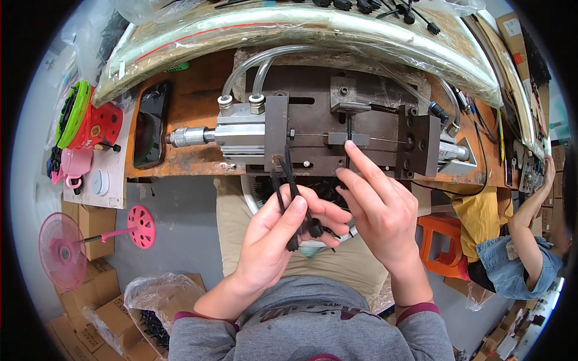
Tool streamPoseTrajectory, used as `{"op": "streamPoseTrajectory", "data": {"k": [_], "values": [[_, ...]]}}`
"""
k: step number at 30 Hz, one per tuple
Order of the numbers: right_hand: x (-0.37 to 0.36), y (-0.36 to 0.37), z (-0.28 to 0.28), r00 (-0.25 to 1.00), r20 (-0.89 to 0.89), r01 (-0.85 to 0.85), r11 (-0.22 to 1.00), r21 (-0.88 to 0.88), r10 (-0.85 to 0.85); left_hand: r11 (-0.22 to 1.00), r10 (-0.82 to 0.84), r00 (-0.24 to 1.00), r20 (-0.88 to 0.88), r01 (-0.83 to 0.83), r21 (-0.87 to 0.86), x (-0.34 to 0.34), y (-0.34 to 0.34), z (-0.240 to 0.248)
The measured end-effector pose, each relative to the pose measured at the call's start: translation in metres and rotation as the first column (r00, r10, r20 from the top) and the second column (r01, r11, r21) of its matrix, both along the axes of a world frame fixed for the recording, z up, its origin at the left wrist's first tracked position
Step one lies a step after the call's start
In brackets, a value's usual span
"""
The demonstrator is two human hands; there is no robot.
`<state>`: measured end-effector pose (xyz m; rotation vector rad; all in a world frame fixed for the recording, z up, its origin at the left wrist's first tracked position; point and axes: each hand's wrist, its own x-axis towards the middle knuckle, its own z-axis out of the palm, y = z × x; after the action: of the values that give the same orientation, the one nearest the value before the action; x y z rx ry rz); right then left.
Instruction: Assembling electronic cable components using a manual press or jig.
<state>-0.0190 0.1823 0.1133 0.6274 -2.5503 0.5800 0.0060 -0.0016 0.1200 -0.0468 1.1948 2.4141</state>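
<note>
Grey floor [180,234], orange stool [441,222], pale wall [39,129]

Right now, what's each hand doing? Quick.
Left hand: closed, holding slim black rods.
Right hand: index finger extended, tip at the small grey block; whether its grip holds anything cannot be told.

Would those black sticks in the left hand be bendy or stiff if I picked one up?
The black sticks are probably fairly stiff: they stick out from the left hand without drooping. They're likely light, since one hand holds several at once. One might roll crookedly, because there's a thicker knob among their ends.
</note>
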Motion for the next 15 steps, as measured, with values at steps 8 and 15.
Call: {"op": "streamPoseTrajectory", "data": {"k": [8,15], "values": [[-0.002,-0.001,0.008,1.0,0.009,0.027,0.996,0.085,-0.028,0.99,0.127,0.985,-0.113,-0.133,-0.053,0.001,0.0,0.003],[0.001,-0.003,0.016,0.995,0.079,0.057,0.994,0.09,-0.064,0.963,0.209,0.922,-0.325,-0.252,-0.096,-0.002,0.002,0.005]]}}
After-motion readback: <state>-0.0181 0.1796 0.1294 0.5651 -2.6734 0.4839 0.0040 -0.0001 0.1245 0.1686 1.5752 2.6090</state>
